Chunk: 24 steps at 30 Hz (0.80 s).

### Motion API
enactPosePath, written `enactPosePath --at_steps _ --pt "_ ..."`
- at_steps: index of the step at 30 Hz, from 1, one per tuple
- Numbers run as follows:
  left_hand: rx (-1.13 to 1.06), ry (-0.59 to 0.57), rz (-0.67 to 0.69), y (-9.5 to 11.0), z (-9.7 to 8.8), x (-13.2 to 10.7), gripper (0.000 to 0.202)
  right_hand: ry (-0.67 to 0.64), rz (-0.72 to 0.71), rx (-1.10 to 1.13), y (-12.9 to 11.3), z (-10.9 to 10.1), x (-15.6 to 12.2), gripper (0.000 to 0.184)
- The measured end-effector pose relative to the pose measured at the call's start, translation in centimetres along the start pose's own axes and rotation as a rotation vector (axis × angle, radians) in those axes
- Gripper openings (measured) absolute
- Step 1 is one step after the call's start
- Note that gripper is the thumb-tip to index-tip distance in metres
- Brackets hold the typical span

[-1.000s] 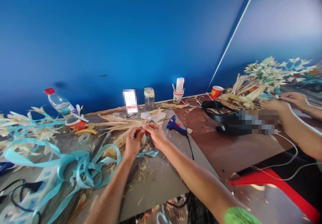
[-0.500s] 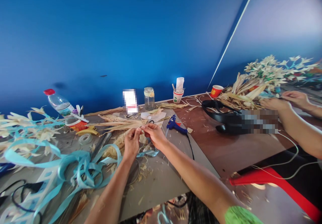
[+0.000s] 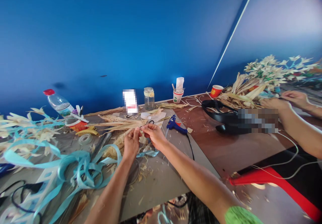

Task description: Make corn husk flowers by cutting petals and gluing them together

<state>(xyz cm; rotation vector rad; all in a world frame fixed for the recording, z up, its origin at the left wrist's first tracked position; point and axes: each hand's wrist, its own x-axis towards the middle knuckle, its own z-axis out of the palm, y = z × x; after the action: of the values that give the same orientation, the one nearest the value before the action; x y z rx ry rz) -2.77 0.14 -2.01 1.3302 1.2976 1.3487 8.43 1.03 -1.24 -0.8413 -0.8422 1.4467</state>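
Over the middle of the table, my left hand (image 3: 132, 141) and my right hand (image 3: 154, 135) meet fingertip to fingertip. Both are closed in a pinch; whatever lies between the fingers is too small to make out. Dried corn husks (image 3: 120, 121) lie just behind them. A blue glue gun (image 3: 176, 125) rests to the right of my right hand. Below my hands is a short piece of light blue ribbon (image 3: 148, 153). A tangle of the same ribbon (image 3: 87, 168) spreads to the left of my left forearm.
At the back stand a clear jar (image 3: 149, 99), a paper cup (image 3: 177, 95) and a red cup (image 3: 216, 91). A plastic bottle (image 3: 59, 103) leans at the left, near a tape roll (image 3: 85, 139). On the right, another person's hands (image 3: 279, 103) work beside black headgear (image 3: 223, 118).
My hands stay pinched together in almost the same place. No object has visibly moved.
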Motion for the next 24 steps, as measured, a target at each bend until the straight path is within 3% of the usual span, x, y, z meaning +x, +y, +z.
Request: enactPosePath --at_steps 13,19,24 --pt "-0.001 -0.009 -0.03 -0.4 0.0 0.3 0.051 -0.001 -0.047 -0.123 0.2 -0.2 0.1 0.03" --pt "0.001 -0.009 -0.05 -0.8 -0.1 0.5 0.05 0.104 -0.062 -0.049 0.1 -0.6 0.5 0.045" --pt "-0.032 0.003 -0.053 -1.0 0.0 0.5 0.05 0.046 -0.03 -0.021 -0.1 -0.8 0.5 0.049"
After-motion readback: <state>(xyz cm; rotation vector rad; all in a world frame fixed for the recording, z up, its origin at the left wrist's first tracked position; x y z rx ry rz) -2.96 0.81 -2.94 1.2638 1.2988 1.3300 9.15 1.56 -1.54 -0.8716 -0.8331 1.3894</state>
